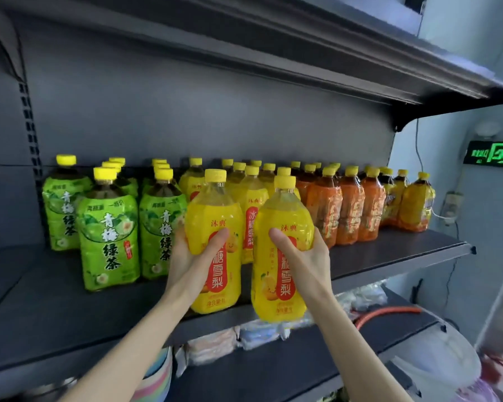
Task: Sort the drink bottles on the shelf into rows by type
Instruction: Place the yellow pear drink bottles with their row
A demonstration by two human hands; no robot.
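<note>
Two yellow pear-drink bottles stand at the front edge of the dark shelf [389,256]. My left hand [192,256] grips the left one [215,216] round its middle. My right hand [299,253] grips the right one [282,224], whose base hangs over the shelf's front edge. Behind them stand more yellow pear bottles [253,198]. Green-tea bottles with green labels [108,227] fill the left part in rows. Orange-labelled tea bottles [349,210] stand to the right, and yellow-orange bottles [415,207] at the far right.
Another shelf [273,68] hangs low above the bottle caps. The shelf below holds wrapped packets [215,343] and an orange hose [386,311]. A lit green exit sign [494,153] is on the wall at right. Bare shelf lies left of the green bottles.
</note>
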